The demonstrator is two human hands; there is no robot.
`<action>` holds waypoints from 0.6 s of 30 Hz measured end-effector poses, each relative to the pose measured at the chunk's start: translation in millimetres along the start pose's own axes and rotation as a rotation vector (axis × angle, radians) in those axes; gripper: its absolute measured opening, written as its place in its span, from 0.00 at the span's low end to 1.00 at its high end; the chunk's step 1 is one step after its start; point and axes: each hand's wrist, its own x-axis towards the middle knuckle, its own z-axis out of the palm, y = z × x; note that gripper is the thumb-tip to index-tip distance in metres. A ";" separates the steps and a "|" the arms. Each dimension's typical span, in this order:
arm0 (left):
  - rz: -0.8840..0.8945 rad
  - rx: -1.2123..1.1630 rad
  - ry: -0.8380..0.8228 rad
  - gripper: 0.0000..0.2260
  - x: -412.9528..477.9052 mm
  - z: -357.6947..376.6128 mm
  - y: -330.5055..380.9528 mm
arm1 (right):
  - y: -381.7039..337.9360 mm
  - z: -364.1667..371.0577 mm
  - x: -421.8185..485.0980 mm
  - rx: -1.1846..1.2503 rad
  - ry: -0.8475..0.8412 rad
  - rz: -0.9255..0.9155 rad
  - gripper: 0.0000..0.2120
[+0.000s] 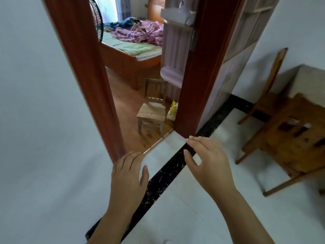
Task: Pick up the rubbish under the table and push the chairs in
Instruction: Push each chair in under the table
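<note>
My left hand [129, 175] and my right hand [209, 162] are both held out in front of me over the white floor, fingers apart, holding nothing. A large wooden chair [292, 138] stands at the right edge, well to the right of my right hand. Behind it a second wooden chair [267, 90] stands near the white wall. A small wooden chair [153, 108] stands just inside the doorway ahead. A yellow and white bag [172, 110] lies on the floor beside that small chair. No table is in view.
A red-brown door frame [84, 76] opens onto a bedroom with a wooden bed [130, 59] and a standing fan [97, 20]. A black marble strip [165, 175] crosses the white tile floor. White walls rise on both sides.
</note>
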 end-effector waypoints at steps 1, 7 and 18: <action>0.043 -0.012 0.000 0.17 1.4 -1.4 2.0 | 1.1 -6.6 -6.0 -0.022 0.005 0.031 0.14; 0.282 -0.145 0.023 0.16 14.7 6.9 41.3 | 14.8 -44.0 -41.9 -0.170 0.049 0.193 0.13; 0.550 -0.331 -0.123 0.16 4.5 55.9 142.2 | 67.1 -123.5 -103.9 -0.314 0.207 0.436 0.15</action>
